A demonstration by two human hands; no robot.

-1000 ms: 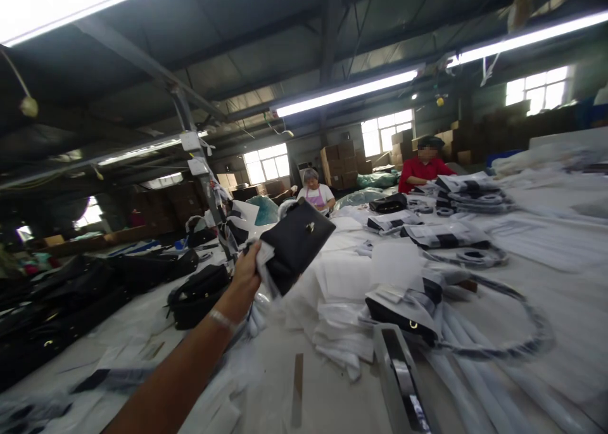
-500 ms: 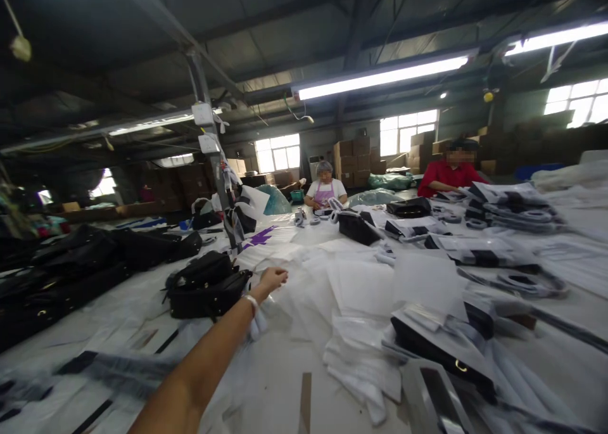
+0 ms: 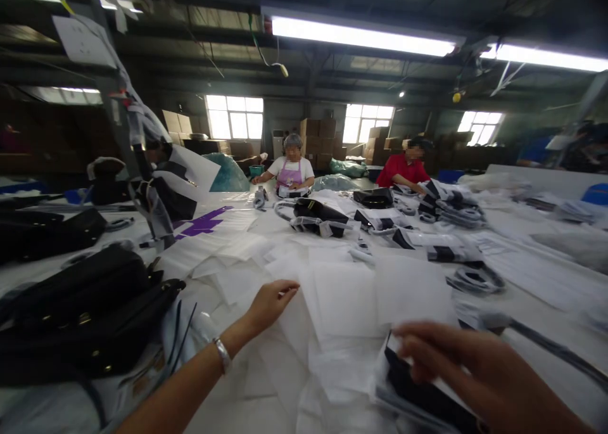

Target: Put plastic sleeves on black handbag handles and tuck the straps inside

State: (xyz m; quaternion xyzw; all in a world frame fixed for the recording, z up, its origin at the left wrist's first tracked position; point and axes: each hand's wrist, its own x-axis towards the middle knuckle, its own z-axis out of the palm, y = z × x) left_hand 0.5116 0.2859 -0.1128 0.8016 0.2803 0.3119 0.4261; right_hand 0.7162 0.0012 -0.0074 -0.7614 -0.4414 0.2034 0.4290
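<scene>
My left hand (image 3: 270, 304), with a silver bracelet at the wrist, reaches over the middle of the table. Its thumb and fingers pinch together at the edge of a thin white sheet (image 3: 289, 326). Many similar sheets lie in an overlapping spread around it. At the lower right is my right hand (image 3: 456, 364), blurred, its fingers partly bent and apart with nothing visible between them. Beneath that hand lies a black bag (image 3: 418, 389) with white wrapping, partly covered by it; whether they touch I cannot tell.
Black bags (image 3: 85, 313) are heaped on the left. Behind the sheets sit another black bag (image 3: 320, 215) and wrapped straps (image 3: 477, 277). A post (image 3: 121, 104) rises at the left. Across the table are one person in a purple apron (image 3: 289, 173) and another in a red top (image 3: 401, 171).
My view has swung right and come closer to the sheets. The left hand has moved over them. My right hand has come into view at the lower right, above the black bag.
</scene>
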